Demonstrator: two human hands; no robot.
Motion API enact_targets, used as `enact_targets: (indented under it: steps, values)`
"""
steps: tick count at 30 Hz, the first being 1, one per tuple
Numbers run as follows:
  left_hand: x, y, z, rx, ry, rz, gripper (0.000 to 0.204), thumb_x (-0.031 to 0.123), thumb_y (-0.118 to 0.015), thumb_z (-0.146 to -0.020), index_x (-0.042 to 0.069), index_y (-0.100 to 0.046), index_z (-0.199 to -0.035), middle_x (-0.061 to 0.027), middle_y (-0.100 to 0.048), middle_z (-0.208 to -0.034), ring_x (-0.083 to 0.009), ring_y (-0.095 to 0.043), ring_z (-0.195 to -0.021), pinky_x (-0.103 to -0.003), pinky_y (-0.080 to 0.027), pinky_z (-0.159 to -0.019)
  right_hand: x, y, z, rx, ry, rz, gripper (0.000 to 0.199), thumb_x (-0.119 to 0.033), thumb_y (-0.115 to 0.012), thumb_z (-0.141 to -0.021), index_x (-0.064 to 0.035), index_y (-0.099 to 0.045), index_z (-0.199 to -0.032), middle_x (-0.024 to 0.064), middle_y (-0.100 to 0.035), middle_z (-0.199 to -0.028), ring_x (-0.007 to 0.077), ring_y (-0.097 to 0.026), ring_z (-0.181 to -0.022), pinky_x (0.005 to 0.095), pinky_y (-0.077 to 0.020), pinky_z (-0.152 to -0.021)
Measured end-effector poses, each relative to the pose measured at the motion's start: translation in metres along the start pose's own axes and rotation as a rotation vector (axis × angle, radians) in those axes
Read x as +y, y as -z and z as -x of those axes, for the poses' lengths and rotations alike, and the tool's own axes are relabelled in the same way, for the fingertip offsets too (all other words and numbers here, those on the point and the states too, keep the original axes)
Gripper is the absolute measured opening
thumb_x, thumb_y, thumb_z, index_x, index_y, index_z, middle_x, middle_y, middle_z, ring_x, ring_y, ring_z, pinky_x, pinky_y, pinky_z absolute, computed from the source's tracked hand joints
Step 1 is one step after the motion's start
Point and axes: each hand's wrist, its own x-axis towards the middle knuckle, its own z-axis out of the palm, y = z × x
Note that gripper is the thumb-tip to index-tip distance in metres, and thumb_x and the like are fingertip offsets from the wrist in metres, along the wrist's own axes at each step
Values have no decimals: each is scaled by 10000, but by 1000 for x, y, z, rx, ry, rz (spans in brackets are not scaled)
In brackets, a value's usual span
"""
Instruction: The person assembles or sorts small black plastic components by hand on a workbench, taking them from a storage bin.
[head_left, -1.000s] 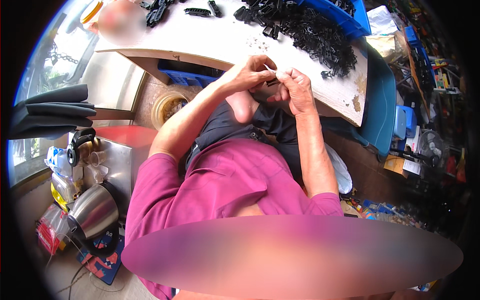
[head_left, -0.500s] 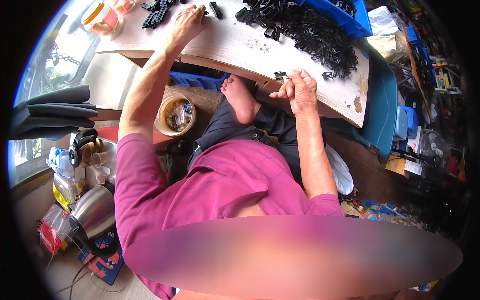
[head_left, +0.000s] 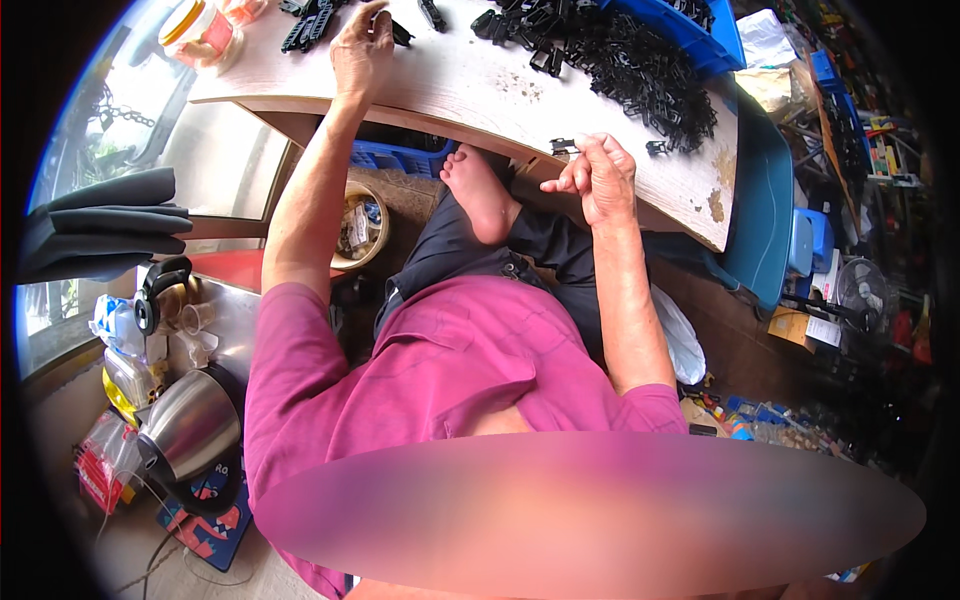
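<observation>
One small black clip (head_left: 563, 147) sits pinched in the right hand (head_left: 606, 183), held at the tips of thumb and forefinger, the other fingers curled; the clip sticks out toward the person's left, above the near edge of the pale counter (head_left: 455, 75). Left hand (head_left: 361, 55) is well apart from it, reaching over the far left part of the counter, fingers bent; a dark strip (head_left: 402, 35) shows right beside its fingers, but from where I stand I cannot tell whether it is gripped. Left of that hand lie ridged black strips (head_left: 312, 28), bunched together; to its right, a short black piece (head_left: 432, 14) on its own. A large heap of black parts (head_left: 645, 90) spreads over the counter's right side, against a blue bin (head_left: 690, 35) with more inside. One loose part (head_left: 656, 148) lies near the right hand. Orange-lidded jar (head_left: 200, 38) at the counter's left end. Below: a blue crate (head_left: 395, 155), a round tub (head_left: 362, 228) holding scraps, and the person's bare foot (head_left: 482, 198), raised near the counter edge.
</observation>
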Motion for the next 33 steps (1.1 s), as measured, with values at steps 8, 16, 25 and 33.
enact_targets:
  steps: [8,16,25,33]
  values:
    - [27,3,16,33,-261,-887,217,320,-566,-888,172,-705,-966,-112,-676,-989,-356,-605,-942,-480,-515,-756,1,3,2,28,7,10,138,-125,-589,-918,-42,-530,-824,12,-471,-472,129,-534,-401,423,-593,-463]
    - [16,23,23,-246,-590,-803,305,231,-554,-915,173,-613,-1209,-59,-627,-1173,-286,-574,-1056,-411,-491,-865,0,6,-1,31,-6,31,149,-134,-575,-932,-57,-516,-820,19,-445,-477,161,-553,-428,482,-603,-521]
    - [29,12,53,-272,-580,-601,246,189,-640,-883,90,-614,-1107,-86,-645,-916,-271,-613,-860,-368,-486,-757,0,0,-3,90,55,-35,156,-133,-622,-893,-36,-531,-810,24,-461,-462,136,-525,-384,424,-585,-434]
    - [87,-62,126,-397,136,429,261,159,-697,-868,34,-636,-1090,2,-598,-760,-65,-533,-643,-218,-460,-569,-22,-7,-11,63,220,-82,112,-120,-621,-890,-39,-571,-830,21,-464,-465,139,-527,-397,423,-576,-434]
